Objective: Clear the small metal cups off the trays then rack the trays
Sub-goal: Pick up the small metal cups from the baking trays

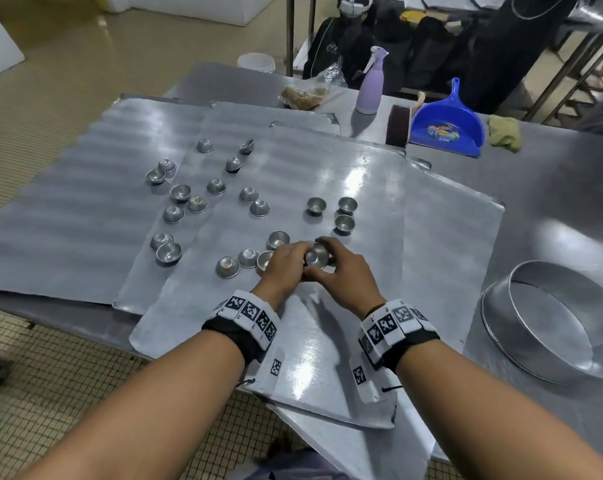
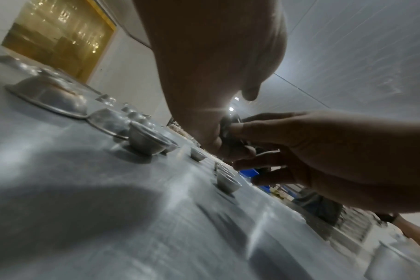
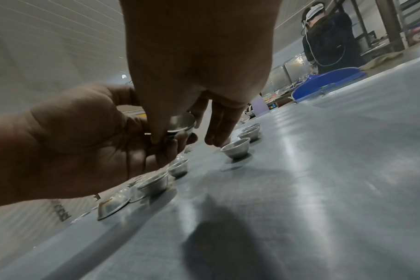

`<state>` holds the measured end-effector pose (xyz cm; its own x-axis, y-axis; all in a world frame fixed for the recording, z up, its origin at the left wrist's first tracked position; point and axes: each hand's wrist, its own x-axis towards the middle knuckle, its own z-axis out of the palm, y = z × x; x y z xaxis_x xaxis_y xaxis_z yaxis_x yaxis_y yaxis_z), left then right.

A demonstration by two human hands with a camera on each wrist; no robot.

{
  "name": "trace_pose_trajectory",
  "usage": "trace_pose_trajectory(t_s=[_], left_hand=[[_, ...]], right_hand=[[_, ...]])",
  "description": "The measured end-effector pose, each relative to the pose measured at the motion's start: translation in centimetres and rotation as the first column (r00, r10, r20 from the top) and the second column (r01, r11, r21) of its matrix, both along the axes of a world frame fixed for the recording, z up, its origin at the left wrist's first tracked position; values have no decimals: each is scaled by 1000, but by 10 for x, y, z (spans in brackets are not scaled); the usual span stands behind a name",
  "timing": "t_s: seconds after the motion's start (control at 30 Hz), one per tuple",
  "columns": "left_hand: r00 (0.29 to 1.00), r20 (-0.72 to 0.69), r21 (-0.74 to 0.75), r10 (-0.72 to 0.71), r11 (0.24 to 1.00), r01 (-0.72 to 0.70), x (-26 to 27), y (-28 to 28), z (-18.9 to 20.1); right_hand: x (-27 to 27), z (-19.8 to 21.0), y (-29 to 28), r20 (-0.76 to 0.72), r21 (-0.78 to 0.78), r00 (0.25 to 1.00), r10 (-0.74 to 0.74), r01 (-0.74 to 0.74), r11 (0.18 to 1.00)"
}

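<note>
Wrist views alone show stacked cups (image 3: pixel 180 123) between both hands.

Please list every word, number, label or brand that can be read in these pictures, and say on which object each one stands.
No text can be read.
Wrist bands: black-and-white square code patterns only; the small marks beside them are too small to read.
Blue dustpan: a coloured sticker, too blurred to read.
Spray bottle: no label visible.

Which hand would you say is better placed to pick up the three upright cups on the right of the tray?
Right, probably. The right hand is nearer the three upright cups, and the left hand holds the cup stack, with other cups beside it.
</note>
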<state>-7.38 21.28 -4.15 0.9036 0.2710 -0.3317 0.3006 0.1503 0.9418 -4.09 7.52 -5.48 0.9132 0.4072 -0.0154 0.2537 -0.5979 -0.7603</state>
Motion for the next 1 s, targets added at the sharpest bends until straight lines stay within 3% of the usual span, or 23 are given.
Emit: trace_pose_trajectory(t_s=[0.17,0.23,0.33,0.63,0.77,1.0], left_hand=[[993,4,132,118,984,-118,-6,17,-12],[980,-18,159,198,968,-193,-8,27,-18],[978,-21,174,209,964,-202,-8,36,-21],[989,-7,217,151,965,-145,-8,33,-18],[995,-26,243,100,966,-90,-7,29,-20],[996,-77,213,35,977,-18,-7,16,-25]], right_hand=[[6,-2,-2,-27,-82,999,28,-30,996],[15,-8,-10,16,-118,999,-36,38,992],[31,-16,-21,31,-230,993,-113,117,966],[50,-11,-14,-113,-511,993,25,-80,856],[45,-14,-14,-66,-495,997,47,-74,866],[28,-20,-24,-68,-373,996,-48,19,928]])
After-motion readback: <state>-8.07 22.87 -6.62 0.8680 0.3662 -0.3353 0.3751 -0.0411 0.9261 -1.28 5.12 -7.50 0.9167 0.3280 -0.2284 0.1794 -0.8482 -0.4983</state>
